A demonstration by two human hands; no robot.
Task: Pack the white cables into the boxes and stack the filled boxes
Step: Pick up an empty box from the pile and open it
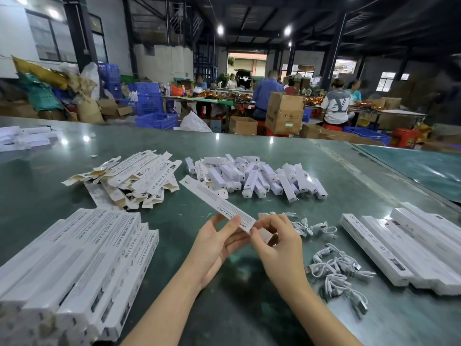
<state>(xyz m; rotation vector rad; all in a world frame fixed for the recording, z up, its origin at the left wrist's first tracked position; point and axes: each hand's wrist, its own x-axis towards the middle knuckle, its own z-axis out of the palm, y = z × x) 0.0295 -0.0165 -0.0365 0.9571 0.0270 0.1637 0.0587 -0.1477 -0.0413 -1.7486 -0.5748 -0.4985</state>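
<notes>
Stacked filled boxes, long and white, fill the bench's near left corner, closest to the viewer. Beyond them the green bench carries, from largest group to smallest: a heap of flat unfolded cartons toward the far left, a pile of small white inner boxes at mid bench, a second row of long boxes by the right edge, and loose white cables near the right hand.

At centre, the left hand grips one long box at its near end, thumb curled on top. The right hand pinches that end's flap.

This looks like the closing or opening of one box's end; which cannot be told. Next, the flap needs tucking, or a cable needs fetching from the bench's right side.
</notes>
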